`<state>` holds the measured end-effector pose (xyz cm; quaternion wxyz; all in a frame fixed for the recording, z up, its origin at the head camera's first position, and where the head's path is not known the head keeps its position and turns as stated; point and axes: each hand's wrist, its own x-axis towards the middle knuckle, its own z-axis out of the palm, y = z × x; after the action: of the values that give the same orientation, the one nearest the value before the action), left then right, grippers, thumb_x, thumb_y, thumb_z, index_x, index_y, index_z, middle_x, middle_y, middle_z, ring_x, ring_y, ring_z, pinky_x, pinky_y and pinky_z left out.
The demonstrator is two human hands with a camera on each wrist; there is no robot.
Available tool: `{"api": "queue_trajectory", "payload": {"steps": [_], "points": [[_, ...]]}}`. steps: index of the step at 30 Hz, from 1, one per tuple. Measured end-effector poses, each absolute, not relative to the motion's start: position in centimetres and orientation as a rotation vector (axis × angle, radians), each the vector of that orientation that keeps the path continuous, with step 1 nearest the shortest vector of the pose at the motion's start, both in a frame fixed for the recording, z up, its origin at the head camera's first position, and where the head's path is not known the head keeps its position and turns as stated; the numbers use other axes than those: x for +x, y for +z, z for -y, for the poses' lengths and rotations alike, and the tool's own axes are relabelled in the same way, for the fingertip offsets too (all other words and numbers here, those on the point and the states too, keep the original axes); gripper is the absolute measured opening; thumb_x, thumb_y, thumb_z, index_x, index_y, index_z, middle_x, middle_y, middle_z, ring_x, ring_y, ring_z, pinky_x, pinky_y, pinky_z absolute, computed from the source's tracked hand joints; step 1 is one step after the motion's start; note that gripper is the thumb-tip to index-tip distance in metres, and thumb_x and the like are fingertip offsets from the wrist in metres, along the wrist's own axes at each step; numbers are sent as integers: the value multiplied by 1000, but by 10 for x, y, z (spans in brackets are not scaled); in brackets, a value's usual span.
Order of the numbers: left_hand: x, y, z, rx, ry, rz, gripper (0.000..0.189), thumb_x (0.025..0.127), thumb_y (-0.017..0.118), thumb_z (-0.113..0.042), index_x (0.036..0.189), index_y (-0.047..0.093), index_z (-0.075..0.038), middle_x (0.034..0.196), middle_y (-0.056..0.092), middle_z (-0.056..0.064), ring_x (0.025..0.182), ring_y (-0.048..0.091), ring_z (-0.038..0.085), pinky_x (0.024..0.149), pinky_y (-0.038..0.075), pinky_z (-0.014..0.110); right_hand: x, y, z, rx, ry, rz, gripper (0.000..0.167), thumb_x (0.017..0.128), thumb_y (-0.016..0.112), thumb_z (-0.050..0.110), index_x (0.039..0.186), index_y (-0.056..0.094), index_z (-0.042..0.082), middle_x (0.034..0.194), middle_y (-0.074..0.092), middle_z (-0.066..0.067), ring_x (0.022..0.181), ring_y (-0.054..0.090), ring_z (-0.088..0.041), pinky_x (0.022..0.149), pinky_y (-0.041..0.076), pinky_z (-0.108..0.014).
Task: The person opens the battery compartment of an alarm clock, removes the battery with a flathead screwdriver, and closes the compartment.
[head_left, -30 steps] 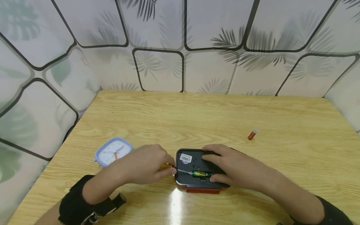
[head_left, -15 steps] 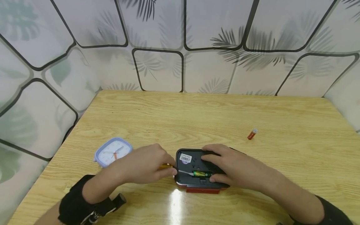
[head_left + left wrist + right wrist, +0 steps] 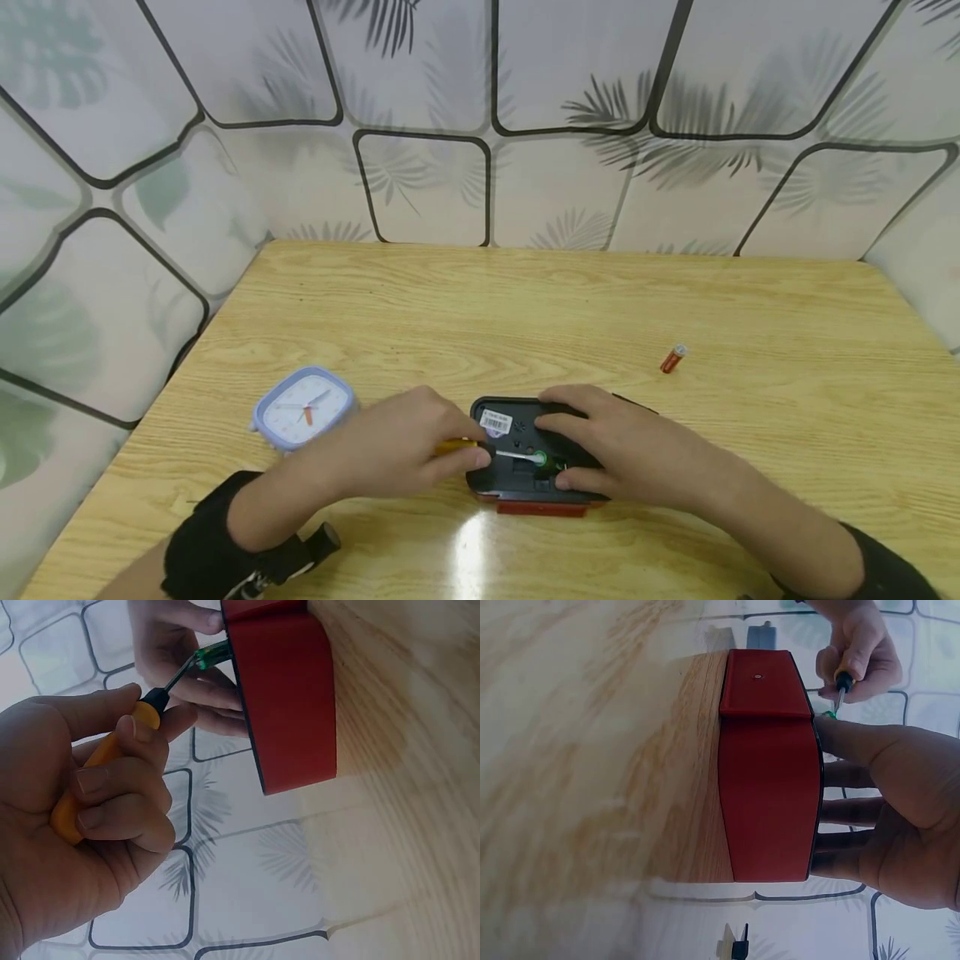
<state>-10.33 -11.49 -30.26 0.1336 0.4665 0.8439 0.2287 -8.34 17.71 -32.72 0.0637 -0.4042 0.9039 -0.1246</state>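
My left hand [image 3: 405, 442] grips a screwdriver [image 3: 97, 765] with a yellow handle, its fingers wrapped round it. The metal tip meets the end of a green battery [image 3: 542, 458]. In the left wrist view that battery stands tilted, one end raised out of the black face of a red device [image 3: 285, 705]. This device lies black side up on the table, with a barcode label [image 3: 496, 420] near its left corner. Across its right part my right hand [image 3: 615, 442] rests with extended fingers, the thumb beside the battery. The battery's lower end is hidden.
A light-blue alarm clock [image 3: 307, 408] lies face up left of the device, behind my left forearm. One red battery [image 3: 673, 358] lies farther back on the right. A thin dark edge [image 3: 634, 403] shows behind my right hand. Patterned panels [image 3: 555, 192] border the table [image 3: 450, 317].
My left hand has moved slightly right with the screwdriver. The green battery lay flat in its slot before; now its left end is tilted up. My right hand has hardly moved.
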Motion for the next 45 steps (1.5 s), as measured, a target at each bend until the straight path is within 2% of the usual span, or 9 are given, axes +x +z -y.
{"api": "queue_trajectory", "payload": {"steps": [5,14,25,33,39,45], "points": [[-100,-307,109,1392,680,-2463,21,107,64,-23,107,81,-11,95,81,-4,85,71,-1,81,61,22,-83,-327,-176,-1183,-401,-2716,54,100,72,50,142,67,17,155,54,-9,136,60,-29,104,58,-50],[-96,-319,98,1455,527,-2498,19,106,66,-24,98,78,-12,84,75,-7,71,58,-5,69,54,18,-83,-328,-176,-1218,-406,-2734,34,98,75,45,126,75,26,151,57,-12,134,61,-29,103,59,-49],[-96,-321,97,1428,472,-2526,16,103,70,-25,91,75,-16,77,69,-10,65,51,-5,63,48,17,-83,-329,-176,-1244,-393,-2743,33,94,82,38,123,75,23,149,59,-13,133,62,-30,103,59,-47],[-95,-320,98,1443,414,-2554,19,104,69,-28,88,73,-18,75,68,-11,63,50,-3,60,47,19,-83,-329,-176,-1231,-408,-2751,22,92,84,35,110,76,25,146,61,-13,129,65,-30,100,60,-46],[-96,-317,101,1387,420,-2538,16,104,69,-27,91,73,-18,76,66,-13,65,50,-3,62,48,20,-84,-328,-175,-1278,-447,-2735,11,94,82,35,101,79,27,139,66,-8,123,69,-26,99,61,-44],[-100,-309,109,1223,483,-2513,19,106,65,-26,109,77,-13,90,76,-7,69,55,-2,66,49,21,-86,-327,-178,-1341,-592,-2727,5,99,77,28,101,78,24,134,70,-1,119,71,-21,96,63,-41]]}}
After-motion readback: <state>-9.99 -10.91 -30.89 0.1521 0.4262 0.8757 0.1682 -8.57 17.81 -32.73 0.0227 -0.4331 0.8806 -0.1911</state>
